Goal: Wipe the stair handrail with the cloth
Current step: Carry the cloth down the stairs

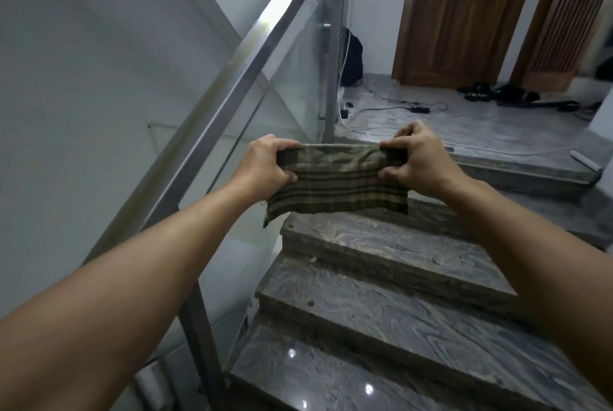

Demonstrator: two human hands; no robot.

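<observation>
A green-brown striped cloth is stretched flat between both hands above the stair steps. My left hand grips its left end and my right hand grips its right end. The square metal handrail slopes from lower left up to the top centre, left of the cloth. The cloth is not touching the rail; my left hand is a short way to the right of it.
A glass panel hangs under the rail, fixed to a metal post. Grey marble steps rise to a landing with cables, shoes and a dark bag. A wooden door stands beyond. A white wall lies left.
</observation>
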